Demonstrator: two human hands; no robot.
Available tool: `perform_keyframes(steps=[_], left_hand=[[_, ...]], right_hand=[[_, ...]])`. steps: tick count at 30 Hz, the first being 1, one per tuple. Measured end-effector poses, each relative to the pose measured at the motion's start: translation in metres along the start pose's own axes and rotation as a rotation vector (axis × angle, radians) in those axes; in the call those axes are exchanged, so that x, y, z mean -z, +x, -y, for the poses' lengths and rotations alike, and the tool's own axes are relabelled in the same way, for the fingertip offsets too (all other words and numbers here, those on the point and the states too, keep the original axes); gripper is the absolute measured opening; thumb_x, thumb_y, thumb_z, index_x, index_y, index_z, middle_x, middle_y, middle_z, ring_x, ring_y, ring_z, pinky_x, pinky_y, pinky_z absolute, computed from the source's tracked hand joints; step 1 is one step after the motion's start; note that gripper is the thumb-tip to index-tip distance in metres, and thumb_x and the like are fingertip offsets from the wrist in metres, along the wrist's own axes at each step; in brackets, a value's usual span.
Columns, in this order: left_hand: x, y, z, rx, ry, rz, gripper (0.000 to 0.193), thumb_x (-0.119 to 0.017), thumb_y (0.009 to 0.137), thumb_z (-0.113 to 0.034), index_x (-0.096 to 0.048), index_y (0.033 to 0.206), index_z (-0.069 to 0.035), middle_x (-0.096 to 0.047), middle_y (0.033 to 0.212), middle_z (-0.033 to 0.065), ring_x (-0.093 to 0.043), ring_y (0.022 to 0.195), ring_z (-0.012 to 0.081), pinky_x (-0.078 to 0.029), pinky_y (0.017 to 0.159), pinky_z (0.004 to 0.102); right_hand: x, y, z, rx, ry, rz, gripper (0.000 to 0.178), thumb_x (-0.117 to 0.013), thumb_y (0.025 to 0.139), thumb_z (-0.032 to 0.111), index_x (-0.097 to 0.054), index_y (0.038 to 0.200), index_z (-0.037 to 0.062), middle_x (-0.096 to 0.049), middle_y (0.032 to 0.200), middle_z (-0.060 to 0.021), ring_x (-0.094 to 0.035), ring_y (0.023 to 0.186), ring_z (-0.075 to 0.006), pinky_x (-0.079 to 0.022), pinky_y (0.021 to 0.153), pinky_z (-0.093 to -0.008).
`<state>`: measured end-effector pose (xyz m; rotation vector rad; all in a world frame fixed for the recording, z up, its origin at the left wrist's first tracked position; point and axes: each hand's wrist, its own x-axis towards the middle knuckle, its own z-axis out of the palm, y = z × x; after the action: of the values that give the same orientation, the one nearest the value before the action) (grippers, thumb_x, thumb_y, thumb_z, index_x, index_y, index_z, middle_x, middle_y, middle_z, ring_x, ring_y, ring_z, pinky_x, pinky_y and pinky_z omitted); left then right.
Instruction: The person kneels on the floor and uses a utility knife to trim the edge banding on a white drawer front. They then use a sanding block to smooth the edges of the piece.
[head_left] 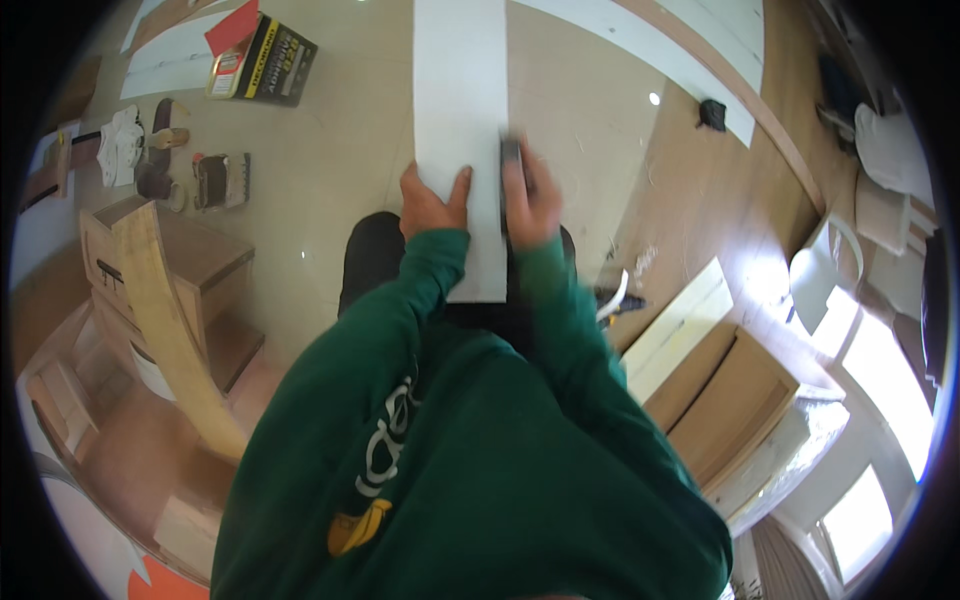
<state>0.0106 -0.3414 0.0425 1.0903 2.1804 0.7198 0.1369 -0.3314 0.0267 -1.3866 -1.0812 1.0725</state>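
Note:
A long white board [460, 90] runs away from my lap, its near end over my dark trousers. My left hand [432, 205] grips the board's left edge, thumb lying on the top face. Against the right edge, a dark, narrow block-shaped tool [508, 190] is held upright along the board's side. My right hand [535, 200] is wrapped around this tool, partly smeared by motion. Whether it is a small plane or a sanding block I cannot tell. Green sleeves cover both forearms.
At upper left stand a yellow-black can [275, 62] and several small tools. A wooden drawer cabinet [190, 260] with a curved plank [165, 310] leaning on it is at left. At right are a pale panel [680, 315], a wooden cabinet [740, 400], a white chair [825, 270] and shavings [645, 260].

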Motion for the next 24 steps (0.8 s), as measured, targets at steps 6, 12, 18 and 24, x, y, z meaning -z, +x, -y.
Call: perform_keyframes(steps=[6,12,18,24], left_hand=[[-0.002,0.002,-0.008,0.018,-0.055,0.052,0.079,-0.073,0.084,-0.046,-0.040,0.136,0.005,-0.057,0.125,0.0258,-0.059,0.112,0.0413,-0.047,0.096,0.0470],[-0.001,-0.003,-0.009,-0.032,0.006,0.048,0.078,-0.073,0.085,-0.045,-0.040,0.136,0.005,-0.056,0.126,0.0261,-0.059,0.113,0.0418,-0.047,0.095,0.0471],[-0.002,-0.003,0.003,-0.018,0.008,0.003,0.076,-0.072,0.085,-0.045,-0.041,0.134,0.004,-0.056,0.125,0.0258,-0.058,0.113,0.0421,-0.047,0.094,0.0483],[-0.002,0.001,-0.013,-0.021,0.010,0.063,0.075,-0.072,0.086,-0.043,-0.041,0.135,0.004,-0.054,0.127,0.0250,-0.057,0.115,0.0416,-0.047,0.095,0.0475]], right_hand=[[0.015,-0.024,0.008,-0.103,-0.137,0.000,0.048,-0.060,0.095,0.018,-0.054,0.135,-0.0069,-0.064,0.124,-0.0221,-0.062,0.110,-0.0246,-0.047,0.096,-0.0370],[-0.005,0.065,0.014,0.008,-0.097,-0.013,0.047,-0.060,0.096,0.021,-0.055,0.135,-0.0055,-0.070,0.105,-0.0155,-0.062,0.093,-0.0147,-0.050,0.084,-0.0303],[0.018,-0.053,-0.004,-0.093,-0.072,0.013,0.049,-0.060,0.097,0.020,-0.052,0.135,-0.0096,-0.063,0.127,-0.0170,-0.060,0.111,-0.0183,-0.048,0.095,-0.0320],[0.003,0.057,0.005,-0.029,-0.081,-0.015,0.046,-0.056,0.097,0.023,-0.056,0.133,-0.0066,-0.070,0.107,-0.0128,-0.059,0.090,-0.0127,-0.050,0.079,-0.0285]])
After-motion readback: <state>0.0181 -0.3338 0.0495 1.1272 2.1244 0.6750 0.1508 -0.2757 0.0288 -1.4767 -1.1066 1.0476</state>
